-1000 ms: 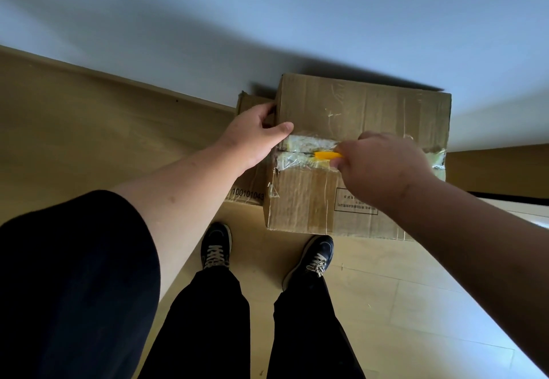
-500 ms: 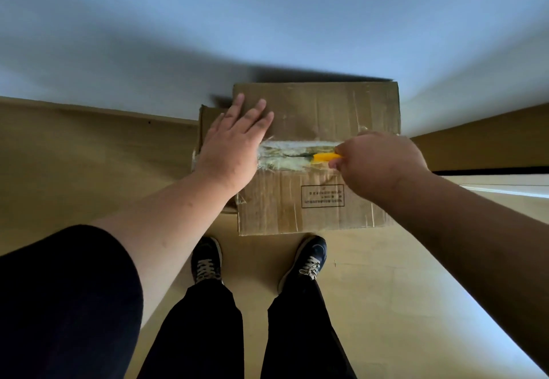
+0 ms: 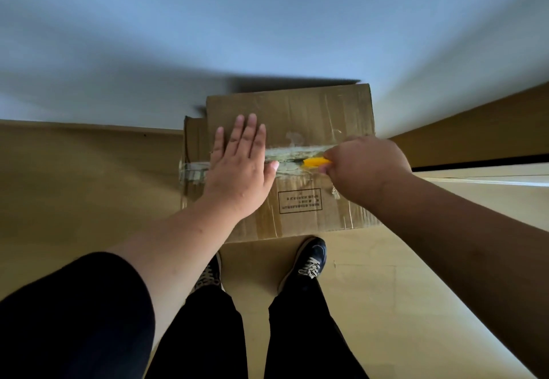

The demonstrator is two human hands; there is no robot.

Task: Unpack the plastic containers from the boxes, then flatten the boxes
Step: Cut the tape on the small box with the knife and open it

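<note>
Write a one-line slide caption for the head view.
Left hand flat on brown cardboard box; right hand grips yellow cutter at taped seam.

A pale, bluish wall (image 3: 267, 22) is filling the upper view, shading darker toward its base. Below that wall, a light wood-look floor (image 3: 386, 304) is spreading out, glowing brighter to the right. A dark gap (image 3: 481, 162) is running along the floor's right edge.

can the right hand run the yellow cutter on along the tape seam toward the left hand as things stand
Probably only partway. The right hand holds the yellow cutter at the tape seam, but the left hand lies flat across the seam ahead.
</note>
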